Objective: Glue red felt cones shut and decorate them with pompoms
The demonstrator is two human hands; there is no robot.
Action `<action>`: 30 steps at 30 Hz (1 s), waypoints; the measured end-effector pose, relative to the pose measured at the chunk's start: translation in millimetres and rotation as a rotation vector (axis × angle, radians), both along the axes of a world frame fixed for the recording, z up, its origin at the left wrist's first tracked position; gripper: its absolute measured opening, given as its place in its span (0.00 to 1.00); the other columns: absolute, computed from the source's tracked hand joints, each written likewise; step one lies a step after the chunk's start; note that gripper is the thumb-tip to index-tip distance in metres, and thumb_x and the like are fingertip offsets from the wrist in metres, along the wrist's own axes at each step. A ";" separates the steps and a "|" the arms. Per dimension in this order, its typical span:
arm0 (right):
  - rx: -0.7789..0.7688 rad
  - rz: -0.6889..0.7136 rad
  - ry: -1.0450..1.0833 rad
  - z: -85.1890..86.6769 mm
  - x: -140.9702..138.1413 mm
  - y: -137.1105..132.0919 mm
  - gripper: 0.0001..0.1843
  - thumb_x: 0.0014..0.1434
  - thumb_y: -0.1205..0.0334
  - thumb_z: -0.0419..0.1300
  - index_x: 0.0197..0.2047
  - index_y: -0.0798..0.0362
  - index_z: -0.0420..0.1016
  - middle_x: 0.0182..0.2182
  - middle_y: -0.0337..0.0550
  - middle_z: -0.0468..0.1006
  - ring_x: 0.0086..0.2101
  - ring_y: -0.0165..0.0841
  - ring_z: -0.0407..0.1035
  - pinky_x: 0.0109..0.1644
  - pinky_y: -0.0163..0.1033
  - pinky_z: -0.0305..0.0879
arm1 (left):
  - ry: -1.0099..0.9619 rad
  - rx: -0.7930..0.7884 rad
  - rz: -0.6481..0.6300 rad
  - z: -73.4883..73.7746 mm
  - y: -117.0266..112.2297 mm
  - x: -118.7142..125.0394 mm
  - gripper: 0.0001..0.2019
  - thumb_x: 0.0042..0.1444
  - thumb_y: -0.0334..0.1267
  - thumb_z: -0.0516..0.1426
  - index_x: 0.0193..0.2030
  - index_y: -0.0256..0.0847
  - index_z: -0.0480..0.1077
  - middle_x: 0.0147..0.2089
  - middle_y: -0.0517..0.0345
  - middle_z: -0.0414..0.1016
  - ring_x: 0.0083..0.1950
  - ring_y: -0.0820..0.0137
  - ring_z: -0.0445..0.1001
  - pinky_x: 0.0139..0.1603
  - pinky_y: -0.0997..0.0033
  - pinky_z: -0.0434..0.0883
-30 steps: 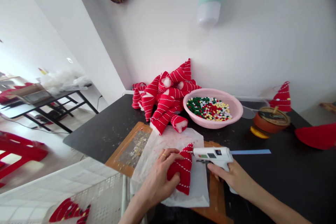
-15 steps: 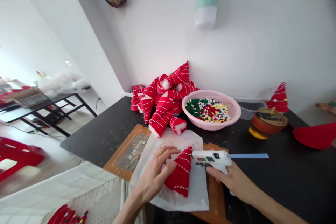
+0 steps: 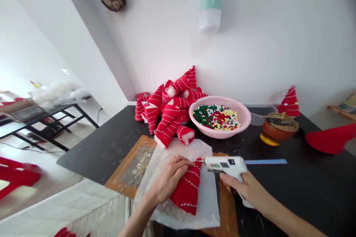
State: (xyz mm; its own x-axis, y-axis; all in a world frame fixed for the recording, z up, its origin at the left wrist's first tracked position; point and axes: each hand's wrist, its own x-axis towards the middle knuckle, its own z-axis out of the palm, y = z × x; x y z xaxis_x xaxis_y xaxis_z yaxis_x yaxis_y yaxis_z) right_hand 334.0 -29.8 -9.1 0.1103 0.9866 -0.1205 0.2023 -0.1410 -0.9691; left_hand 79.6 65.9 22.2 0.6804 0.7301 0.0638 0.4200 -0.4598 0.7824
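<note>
A person's two bare hands work on a black table (image 3: 91, 152). The left hand (image 3: 169, 177), which wears a ring (image 3: 175, 159), lies over a red cloth cone (image 3: 187, 190) with white stitched lines. Its fingers are held close together, stretched toward the cone's narrow tip; whether they pinch the cloth is unclear. The cone lies on its side beneath and to the right of those fingers, its wide end toward the viewer.

The right hand (image 3: 246, 187) has its fingers curled around the handle of a white glue gun (image 3: 226, 164). The nozzle points left, right by the left fingertips at the cone's tip. A pale blue glue stick (image 3: 265, 162) juts from the gun's back, above and to the right of the right fingers.

Under the left fingers and the cone is a white sheet (image 3: 205, 196), laid over a brown-framed board (image 3: 228, 207). Straight beyond the left fingers is a pile of similar red cones (image 3: 169, 113), some showing white stuffing. Beyond the right fingers, a pink basket (image 3: 244, 116) holds small colored pompoms (image 3: 219, 116). Farther right of the right fingers are a lidded jar (image 3: 279, 127) and, behind it, a decorated cone (image 3: 289, 103).
</note>
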 end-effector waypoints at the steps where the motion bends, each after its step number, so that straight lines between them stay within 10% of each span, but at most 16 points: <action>1: -0.005 -0.014 0.016 -0.1 -0.3 0.9 0.23 0.58 0.38 0.62 0.36 0.52 0.76 0.21 0.36 0.70 0.25 0.34 0.65 0.32 0.39 0.65 | -0.001 -0.004 -0.001 -0.4 -0.3 -0.6 0.21 0.74 0.43 0.43 0.59 0.51 0.75 0.55 0.58 0.76 0.57 0.65 0.73 0.66 0.62 0.67; 13: 0.028 0.052 -0.073 -18.1 9.0 5.5 0.20 0.61 0.44 0.63 0.44 0.52 0.78 0.24 0.38 0.75 0.27 0.35 0.69 0.31 0.38 0.67 | 0.014 -0.059 0.007 -5.6 2.2 -0.6 0.20 0.73 0.46 0.44 0.58 0.51 0.75 0.58 0.57 0.75 0.60 0.63 0.70 0.68 0.60 0.63; 21: 0.092 0.098 -0.166 -7.3 6.5 6.0 0.25 0.64 0.47 0.62 0.58 0.52 0.76 0.54 0.51 0.80 0.55 0.49 0.71 0.64 0.52 0.62 | 0.002 -0.032 -0.006 -7.9 3.7 0.2 0.20 0.73 0.45 0.44 0.52 0.49 0.78 0.56 0.58 0.76 0.58 0.64 0.71 0.66 0.62 0.64; 30: 0.100 0.142 -0.177 -6.9 9.5 5.3 0.25 0.66 0.47 0.60 0.61 0.51 0.74 0.57 0.50 0.79 0.58 0.49 0.70 0.67 0.53 0.60 | 0.031 -0.021 -0.001 2.7 16.9 2.5 0.18 0.71 0.44 0.47 0.55 0.50 0.76 0.58 0.58 0.76 0.59 0.64 0.73 0.65 0.62 0.67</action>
